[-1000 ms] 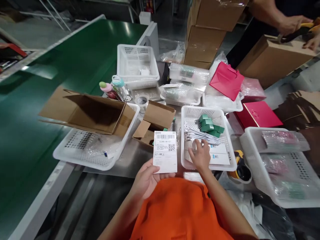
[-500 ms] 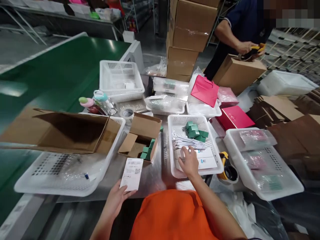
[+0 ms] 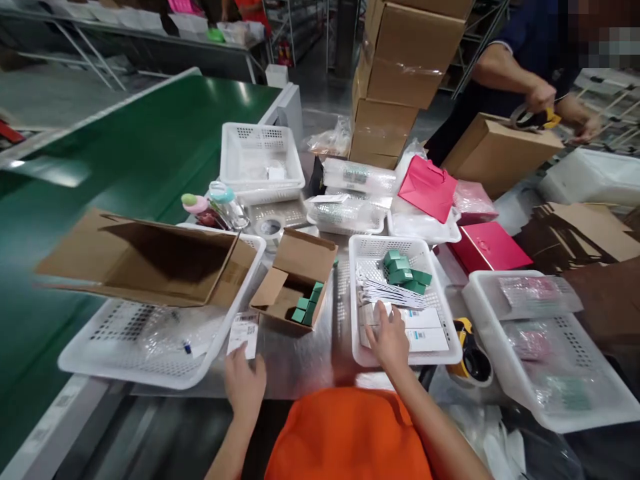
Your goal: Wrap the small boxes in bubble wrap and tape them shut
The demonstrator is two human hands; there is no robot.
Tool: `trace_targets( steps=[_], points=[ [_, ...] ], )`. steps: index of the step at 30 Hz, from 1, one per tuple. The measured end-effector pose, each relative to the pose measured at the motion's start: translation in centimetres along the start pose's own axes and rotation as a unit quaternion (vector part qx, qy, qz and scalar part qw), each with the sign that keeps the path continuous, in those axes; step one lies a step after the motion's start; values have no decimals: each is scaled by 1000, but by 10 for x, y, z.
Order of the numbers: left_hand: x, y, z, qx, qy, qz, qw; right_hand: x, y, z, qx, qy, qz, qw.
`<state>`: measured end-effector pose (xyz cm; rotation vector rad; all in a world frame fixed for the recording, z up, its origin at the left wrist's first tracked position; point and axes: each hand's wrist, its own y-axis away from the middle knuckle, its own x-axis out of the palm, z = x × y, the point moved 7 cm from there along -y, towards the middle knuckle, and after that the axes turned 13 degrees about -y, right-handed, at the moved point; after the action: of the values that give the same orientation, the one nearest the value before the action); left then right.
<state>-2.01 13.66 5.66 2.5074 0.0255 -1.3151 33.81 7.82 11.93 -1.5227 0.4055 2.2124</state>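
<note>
A white printed slip [image 3: 243, 333] is under the fingertips of my left hand [image 3: 245, 380], between the left basket and a small open carton [image 3: 305, 257] with green boxes [image 3: 306, 305] inside. The thumb of that hand stands apart from the slip. My right hand [image 3: 389, 335] reaches into the middle white basket [image 3: 356, 347], its fingers bent over white boxes [image 3: 425, 338] just below a fanned stack of white papers [image 3: 393, 293]. Whether those fingers grip a box is hidden. More green boxes [image 3: 400, 270] lie at the back of that basket.
A large open carton [image 3: 150, 260] rests on the left basket [image 3: 125, 380]. Right of the middle basket are a tape dispenser [image 3: 470, 350] and a basket of wrapped packs [image 3: 590, 413]. Behind, a person's hand [image 3: 541, 97] holds another dispenser at a carton [image 3: 500, 153].
My left hand has moved left with the slip, away from the front of the small carton. My right hand remains over the white boxes. The whole view has shifted, and the other person's hands have moved apart.
</note>
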Motion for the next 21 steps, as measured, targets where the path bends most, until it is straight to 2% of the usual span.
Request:
trace_targets(
  steps=[2,3,5,7,10,12,14,17,21],
  points=[
    [-5,-4,-47,71,-20,-41,996,3,1,2,7,9,5,1000],
    [-2,-10,-73,117,-9,-29,993,4,1,3,8,11,4,1000],
    [8,-28,-116,160,9,29,987,5,-2,4,7,13,-4,1000],
    [24,-47,-138,146,8,105,984,4,-3,3,7,10,-15,1000],
    [42,-63,-144,130,33,163,978,6,2,-1,2,-1,-19,1000],
    [50,-68,-138,149,39,166,974,7,8,-3,-8,-23,-19,1000],
    [59,-71,-128,163,-15,179,970,3,9,-4,-23,-57,-41,997],
    [70,-74,-120,189,-95,215,953,-16,-3,-15,-37,-114,-108,987],
    [68,-77,-121,201,-39,215,955,-55,-39,-52,-5,-166,-187,968]
  ],
)
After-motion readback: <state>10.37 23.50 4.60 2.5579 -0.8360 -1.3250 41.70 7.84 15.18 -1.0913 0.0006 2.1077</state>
